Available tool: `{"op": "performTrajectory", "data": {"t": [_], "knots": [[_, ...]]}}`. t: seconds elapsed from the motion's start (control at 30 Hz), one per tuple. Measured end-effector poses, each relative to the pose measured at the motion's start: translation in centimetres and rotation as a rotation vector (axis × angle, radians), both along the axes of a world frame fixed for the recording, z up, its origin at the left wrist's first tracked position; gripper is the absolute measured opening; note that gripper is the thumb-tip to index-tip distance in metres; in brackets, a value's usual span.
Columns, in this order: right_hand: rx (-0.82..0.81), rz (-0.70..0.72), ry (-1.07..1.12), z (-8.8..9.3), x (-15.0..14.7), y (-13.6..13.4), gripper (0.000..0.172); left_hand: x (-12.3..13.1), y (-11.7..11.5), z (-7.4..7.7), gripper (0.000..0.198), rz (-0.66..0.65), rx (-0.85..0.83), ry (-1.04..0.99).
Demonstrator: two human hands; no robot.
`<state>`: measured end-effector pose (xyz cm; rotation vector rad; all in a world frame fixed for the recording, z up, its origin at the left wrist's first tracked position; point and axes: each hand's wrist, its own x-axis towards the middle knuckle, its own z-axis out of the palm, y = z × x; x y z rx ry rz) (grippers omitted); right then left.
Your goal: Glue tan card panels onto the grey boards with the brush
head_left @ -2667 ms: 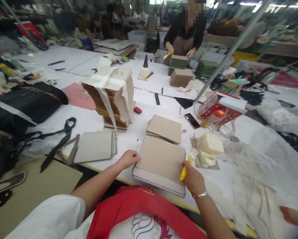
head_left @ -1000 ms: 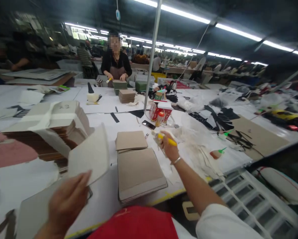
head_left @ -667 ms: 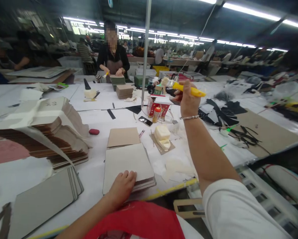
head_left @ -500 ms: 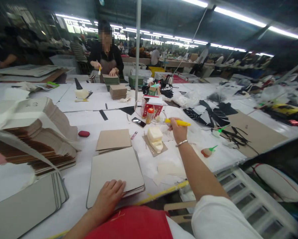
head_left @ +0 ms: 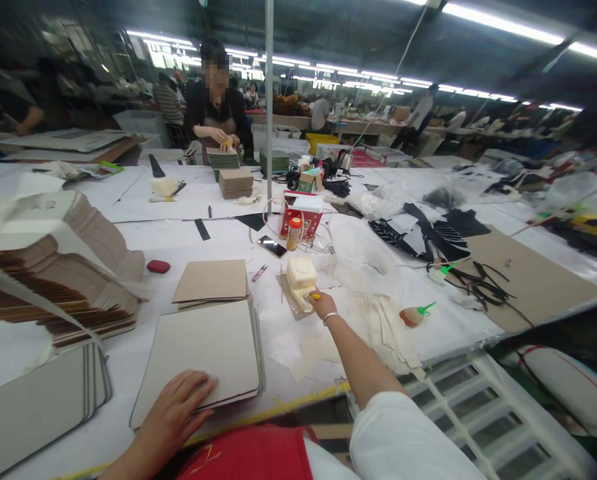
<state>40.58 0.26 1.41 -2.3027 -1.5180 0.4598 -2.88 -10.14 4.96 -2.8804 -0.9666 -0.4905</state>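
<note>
My left hand (head_left: 181,401) lies flat near the front edge of a stack of grey boards (head_left: 203,347), fingers stretched out. In my right hand (head_left: 323,305) is a brush (head_left: 316,297); only the yellow of its handle shows, and its bristles are hidden. That hand is at the front opening of a cream-coloured plastic container (head_left: 301,272), which stands on a small brown board (head_left: 284,297). Behind the grey boards lies a stack of smaller tan boards (head_left: 211,280).
Tall stacks of shaped boards (head_left: 93,267) stand at the left. A phone (head_left: 272,247), a jar with an orange lid (head_left: 294,235), thread snips (head_left: 259,273) and a green-tipped bottle (head_left: 416,315) lie around. Across the table a co-worker (head_left: 218,113) handles boards.
My right hand has brought the brush down and left, from above the table to the cream container. My left hand stays on the grey boards. The view has shifted slightly.
</note>
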Motion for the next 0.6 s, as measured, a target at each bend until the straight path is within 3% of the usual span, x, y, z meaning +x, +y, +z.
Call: {"op": "performTrajectory", "data": {"t": [0.2, 0.37, 0.47, 0.6], "knots": [[-0.028, 0.120, 0.077, -0.4, 1.3, -0.3, 0.019, -0.1, -0.4, -0.1, 0.043, 0.037, -0.039, -0.045], [0.028, 0.116, 0.239, 0.1, 1.2, -2.3, 0.018, -0.1, -0.4, 0.1, 0.043, 0.050, -0.062, -0.045], [0.091, 0.018, 0.373, 0.3, 1.4, -3.5, 0.016, -0.1, -0.2, 0.1, 0.041, 0.032, -0.085, -0.046], [0.225, -0.259, 0.589, 0.0, 1.3, -3.3, 0.022, -0.1, 0.3, 0.7, 0.044, 0.007, -0.139, -0.082]]}}
